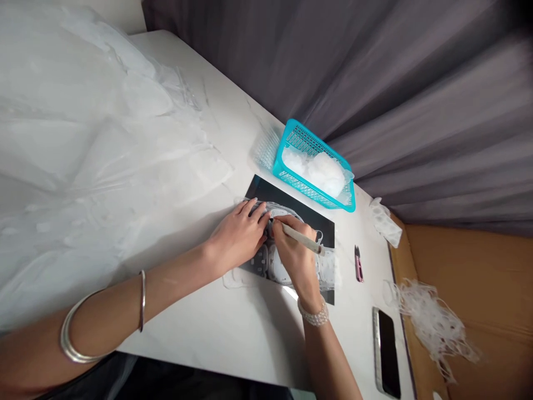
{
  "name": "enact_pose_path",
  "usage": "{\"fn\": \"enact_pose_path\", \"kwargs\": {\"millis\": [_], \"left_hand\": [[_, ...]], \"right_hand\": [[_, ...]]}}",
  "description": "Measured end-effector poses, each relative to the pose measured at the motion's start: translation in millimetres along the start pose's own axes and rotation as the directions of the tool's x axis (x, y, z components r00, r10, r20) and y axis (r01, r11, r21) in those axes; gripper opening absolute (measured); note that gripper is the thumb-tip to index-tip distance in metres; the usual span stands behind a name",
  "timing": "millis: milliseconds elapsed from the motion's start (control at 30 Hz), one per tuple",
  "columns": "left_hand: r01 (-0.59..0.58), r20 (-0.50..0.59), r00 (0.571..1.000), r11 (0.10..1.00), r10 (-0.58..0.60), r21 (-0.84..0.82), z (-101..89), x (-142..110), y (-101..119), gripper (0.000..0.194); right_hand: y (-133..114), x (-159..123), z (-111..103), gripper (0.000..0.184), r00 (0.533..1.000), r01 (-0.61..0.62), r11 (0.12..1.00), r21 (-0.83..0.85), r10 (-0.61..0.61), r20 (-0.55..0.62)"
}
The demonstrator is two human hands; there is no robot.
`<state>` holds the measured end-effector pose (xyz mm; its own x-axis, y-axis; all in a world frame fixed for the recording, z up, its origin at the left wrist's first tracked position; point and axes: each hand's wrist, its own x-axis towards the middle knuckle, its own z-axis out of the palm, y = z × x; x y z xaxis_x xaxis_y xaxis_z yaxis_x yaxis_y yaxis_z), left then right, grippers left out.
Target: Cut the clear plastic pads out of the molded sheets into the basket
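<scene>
Right grip (293, 258): narrow, holding a pen (300, 236) against clear plastic (278, 212).
Left grip (239, 236): open, fingers (250, 206) pressing that plastic.
Plastic: lying on the black mat (266, 191).
Blue basket (313, 166): just beside the mat.

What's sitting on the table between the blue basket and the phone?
In the head view, small pink scissors and a clear plastic scrap lie between the blue basket and the phone.

Craft workroom: white table (216, 328), grey curtain (416, 100), snips (358, 264), plastic offcuts (433, 325).
</scene>
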<state>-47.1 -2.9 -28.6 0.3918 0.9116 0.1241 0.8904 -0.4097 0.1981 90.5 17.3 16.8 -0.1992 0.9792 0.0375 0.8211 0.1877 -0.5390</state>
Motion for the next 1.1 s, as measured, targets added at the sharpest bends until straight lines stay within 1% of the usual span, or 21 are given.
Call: {"fn": "enact_pose_path", "kwargs": {"millis": [200, 267, 433, 567, 700, 800, 867, 933, 1000, 1067, 1100], "left_hand": [[0.024, 0.036, 0.999, 1.000, -0.023, -0.013, -2.2, 1.2, 1.7, 0.052], [0.018, 0.032, 0.999, 1.000, -0.018, -0.010, -2.6, 0.8, 1.4, 0.052], [0.007, 0.035, 0.999, 1.000, -0.007, 0.004, -1.9, -0.2, 1.0, 0.051], [0.016, -0.001, 1.000, 1.000, -0.016, 0.002, 0.5, -1.2, 0.9, 0.049], [0.012, -0.011, 1.000, 1.000, -0.012, -0.017, 0.7, -2.5, 0.2, 0.050], [0.015, -0.009, 1.000, 0.999, -0.015, -0.029, -0.2, -3.3, -0.5, 0.050], [0.010, -0.010, 1.000, 1.000, -0.010, -0.026, -0.3, -3.5, -1.0, 0.050], [-0.004, -0.006, 1.000, 1.000, 0.004, -0.015, 0.6, -3.6, -1.6, 0.050], [-0.020, 0.001, 1.000, 1.000, 0.020, 0.005, 2.2, -3.7, -2.5, 0.051], [-0.040, 0.004, 0.999, 0.999, 0.040, 0.027, 4.0, -3.8, -3.3, 0.051], [-0.048, 0.001, 0.999, 0.998, 0.048, 0.036, 4.7, -4.1, -3.7, 0.051]], "right_hand": [[-0.9, -21.4, -1.2, 0.019, 1.000, -0.021, 0.995, -0.097, 0.022, 0.013], [1.2, -25.8, 2.2, 0.021, 1.000, 0.002, 0.993, -0.115, -0.001, 0.010], [9.3, -15.1, 18.8, 0.026, 0.990, 0.123, 0.980, -0.155, -0.132, -0.049], [12.1, -10.0, 25.8, 0.024, 0.987, 0.121, 0.984, -0.130, -0.133, -0.088], [11.1, -21.7, 25.1, 0.021, 0.982, 0.121, 0.979, -0.161, -0.142, -0.128], [11.0, -28.8, 24.8, 0.020, 0.983, 0.111, 0.980, -0.163, -0.133, -0.129], [11.9, -28.5, 26.8, 0.021, 0.982, 0.105, 0.980, -0.170, -0.128, -0.135], [12.9, -25.2, 30.5, 0.021, 0.977, 0.127, 0.970, -0.209, -0.159, -0.142], [13.4, -21.1, 34.8, 0.022, 0.966, 0.179, 0.948, -0.262, -0.220, -0.133], [12.7, -18.0, 37.9, 0.023, 0.961, 0.219, 0.932, -0.289, -0.257, -0.099], [11.9, -17.0, 38.7, 0.023, 0.964, 0.222, 0.931, -0.289, -0.254, -0.076]]}}
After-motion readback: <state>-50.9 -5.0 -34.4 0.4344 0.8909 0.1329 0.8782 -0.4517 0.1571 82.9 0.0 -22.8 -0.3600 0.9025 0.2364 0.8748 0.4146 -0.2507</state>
